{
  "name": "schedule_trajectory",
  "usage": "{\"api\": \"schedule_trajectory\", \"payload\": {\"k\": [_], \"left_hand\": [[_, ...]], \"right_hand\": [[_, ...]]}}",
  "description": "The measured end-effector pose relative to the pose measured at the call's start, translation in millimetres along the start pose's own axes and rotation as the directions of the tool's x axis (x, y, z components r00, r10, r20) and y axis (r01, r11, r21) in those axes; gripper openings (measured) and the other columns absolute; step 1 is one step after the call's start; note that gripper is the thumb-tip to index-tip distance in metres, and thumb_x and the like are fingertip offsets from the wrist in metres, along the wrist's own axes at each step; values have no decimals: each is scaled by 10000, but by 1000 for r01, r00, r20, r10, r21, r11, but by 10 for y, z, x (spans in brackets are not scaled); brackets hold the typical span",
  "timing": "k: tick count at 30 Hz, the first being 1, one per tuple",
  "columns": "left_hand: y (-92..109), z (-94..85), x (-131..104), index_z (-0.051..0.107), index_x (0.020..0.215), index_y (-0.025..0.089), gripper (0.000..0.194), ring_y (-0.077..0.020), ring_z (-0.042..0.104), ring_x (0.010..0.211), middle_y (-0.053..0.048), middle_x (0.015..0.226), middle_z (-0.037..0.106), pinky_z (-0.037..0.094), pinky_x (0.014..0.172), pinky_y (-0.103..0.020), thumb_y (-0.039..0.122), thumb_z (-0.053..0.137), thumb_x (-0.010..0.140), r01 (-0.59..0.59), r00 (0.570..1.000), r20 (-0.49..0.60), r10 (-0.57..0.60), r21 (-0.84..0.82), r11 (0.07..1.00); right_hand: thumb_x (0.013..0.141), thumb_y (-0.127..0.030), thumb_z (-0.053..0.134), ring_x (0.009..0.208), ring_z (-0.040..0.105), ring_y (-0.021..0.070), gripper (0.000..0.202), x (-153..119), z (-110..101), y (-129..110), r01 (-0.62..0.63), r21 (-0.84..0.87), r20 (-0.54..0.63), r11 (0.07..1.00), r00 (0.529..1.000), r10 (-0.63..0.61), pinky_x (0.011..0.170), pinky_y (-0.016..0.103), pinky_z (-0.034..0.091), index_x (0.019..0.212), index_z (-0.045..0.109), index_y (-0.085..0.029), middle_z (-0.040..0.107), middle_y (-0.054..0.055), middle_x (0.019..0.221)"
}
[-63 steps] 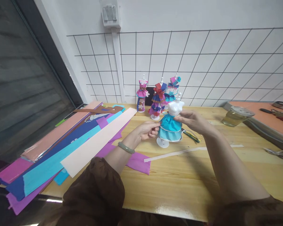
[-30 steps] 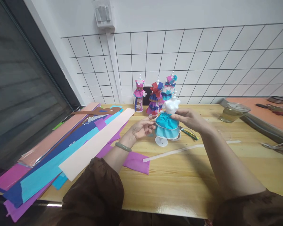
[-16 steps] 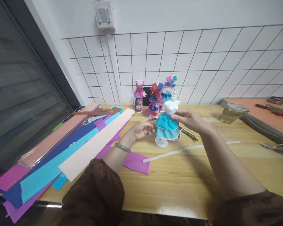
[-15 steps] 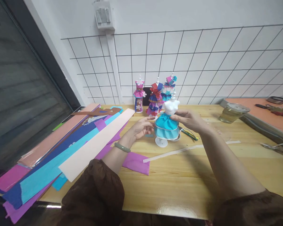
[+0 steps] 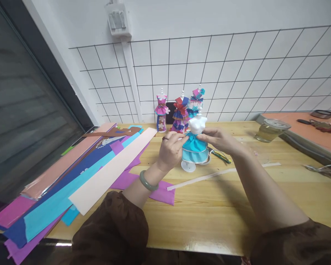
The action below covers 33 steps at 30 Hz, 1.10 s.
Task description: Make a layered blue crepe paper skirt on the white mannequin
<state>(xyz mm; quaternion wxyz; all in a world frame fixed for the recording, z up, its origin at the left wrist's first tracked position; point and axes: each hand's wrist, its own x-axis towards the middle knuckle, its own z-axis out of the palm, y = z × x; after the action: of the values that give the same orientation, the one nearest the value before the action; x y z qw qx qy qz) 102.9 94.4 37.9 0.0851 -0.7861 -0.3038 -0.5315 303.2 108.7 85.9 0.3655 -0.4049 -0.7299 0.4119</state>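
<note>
A small white mannequin point(image 5: 198, 124) stands upright on its round white base point(image 5: 188, 166). It wears a turquoise two-tier skirt point(image 5: 195, 143) with pale trim along the hems. At the skirt's left waist, my left hand point(image 5: 171, 149) is closed with its fingertips on the fabric. On the opposite side, my right hand point(image 5: 217, 141) pinches the waist between thumb and fingers. A green-handled tool point(image 5: 222, 157), partly hidden, lies just behind the skirt at the right. In front of the mannequin a narrow white strip point(image 5: 201, 177) stretches across the table.
Long coloured paper sheets point(image 5: 107, 167) are heaped on the left, with a purple piece point(image 5: 165, 193) under my left forearm. Three dressed mannequins point(image 5: 161, 110) stand at the back. A lidded cup point(image 5: 271, 130) sits right, beside an orange board point(image 5: 325, 127) holding scissors-like items.
My left hand has moved up and right from beside the skirt, its fingers closing at the waist. My right hand stays at the waist. The view has shifted slightly.
</note>
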Motion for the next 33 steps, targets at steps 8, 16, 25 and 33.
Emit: {"api": "schedule_trajectory", "payload": {"k": [8,16,25,33], "left_hand": [[18,19,-42,630,1109,216,445,-212,528,1013,-71,1012,659,407,932,-369,53,364,791,277,961,63,-270,-192,942],[3,43,-32,693,963,200,370,-198,542,948,-84,924,648,434,867,-348,58,398,792,247,969,43,-244,-232,941],[150,19,54,641,826,205,137,-194,574,911,-55,889,654,425,854,-336,325,647,760,430,898,48,-438,-306,849],[151,29,47,610,843,205,122,-204,560,929,-56,910,643,405,858,-339,292,638,762,440,896,73,-438,-274,855]], "right_hand": [[680,-548,675,955,633,284,383,1,3,-22,11,2,3,1000,1000,-11,811,393,520,963,732,-297,718,11,957],[689,-522,681,934,629,254,360,7,-2,-5,10,40,18,999,1000,-11,810,357,508,957,729,-286,715,8,941],[667,-518,702,915,638,261,419,10,16,-13,-9,93,39,996,999,5,790,368,522,986,725,-245,718,30,949],[676,-527,692,899,638,248,441,11,10,4,3,65,28,998,1000,-5,779,359,518,1004,718,-234,714,41,959]]}}
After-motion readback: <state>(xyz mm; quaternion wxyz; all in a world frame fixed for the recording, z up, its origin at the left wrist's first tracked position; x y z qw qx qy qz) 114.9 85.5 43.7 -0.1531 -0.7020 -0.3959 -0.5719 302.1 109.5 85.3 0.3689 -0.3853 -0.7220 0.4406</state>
